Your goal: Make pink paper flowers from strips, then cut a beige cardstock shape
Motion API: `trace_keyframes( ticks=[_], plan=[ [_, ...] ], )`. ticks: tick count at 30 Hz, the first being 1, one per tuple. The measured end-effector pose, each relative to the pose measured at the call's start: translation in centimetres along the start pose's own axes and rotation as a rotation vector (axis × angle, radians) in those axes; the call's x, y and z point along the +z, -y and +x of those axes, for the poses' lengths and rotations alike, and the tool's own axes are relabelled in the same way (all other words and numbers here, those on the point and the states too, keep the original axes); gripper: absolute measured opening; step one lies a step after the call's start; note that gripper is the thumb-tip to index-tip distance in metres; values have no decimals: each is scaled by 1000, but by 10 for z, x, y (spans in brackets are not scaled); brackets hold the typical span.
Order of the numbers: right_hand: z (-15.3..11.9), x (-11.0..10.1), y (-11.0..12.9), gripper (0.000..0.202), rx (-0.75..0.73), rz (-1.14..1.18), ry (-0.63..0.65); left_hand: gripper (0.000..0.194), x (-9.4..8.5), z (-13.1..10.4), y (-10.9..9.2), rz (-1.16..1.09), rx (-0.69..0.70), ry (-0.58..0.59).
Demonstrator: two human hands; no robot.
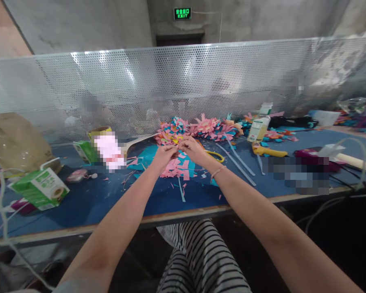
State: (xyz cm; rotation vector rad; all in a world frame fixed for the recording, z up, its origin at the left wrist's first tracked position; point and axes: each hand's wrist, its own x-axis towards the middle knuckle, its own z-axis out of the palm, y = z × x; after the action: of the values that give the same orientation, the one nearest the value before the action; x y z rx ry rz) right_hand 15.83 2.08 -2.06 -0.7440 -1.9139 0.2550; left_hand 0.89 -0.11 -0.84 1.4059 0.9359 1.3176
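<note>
My left hand (167, 155) and my right hand (191, 149) meet over the table with their fingertips pinched close together. Whatever sits between the fingers is too small to make out. Just below them lie loose pink cut pieces (172, 169) on a light blue sheet (144, 158). Behind the hands is a heap of fringed pink, blue and yellow flower-like pieces (205, 127). To the right of my right hand shows a yellow scissors handle (217, 155), its blades out of sight. Long translucent sticks (238, 163) lie farther right.
A yellow glue gun (271, 151) and a bottle of yellowish liquid (259, 125) stand at right. At left are a green drink carton (42, 189), a propped phone (109, 150) and a large brown bag (15, 140). A perforated metal screen (134, 89) closes off the table's back.
</note>
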Motion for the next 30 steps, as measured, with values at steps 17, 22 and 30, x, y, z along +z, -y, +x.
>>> trace_keyframes(
  ticks=[17, 22, 30],
  plan=[
    [-1, 0, -2, 18, 217, 313, -27, 13, 0, -8, -13, 345, 210, 63],
    [0, -4, 6, 14, 262, 381, -49, 14, -1, -8, -14, 434, 280, 103],
    [1, -7, 6, 21, 286, 455, -1, 24, -5, -7, -13, 454, 254, 80]
  ],
)
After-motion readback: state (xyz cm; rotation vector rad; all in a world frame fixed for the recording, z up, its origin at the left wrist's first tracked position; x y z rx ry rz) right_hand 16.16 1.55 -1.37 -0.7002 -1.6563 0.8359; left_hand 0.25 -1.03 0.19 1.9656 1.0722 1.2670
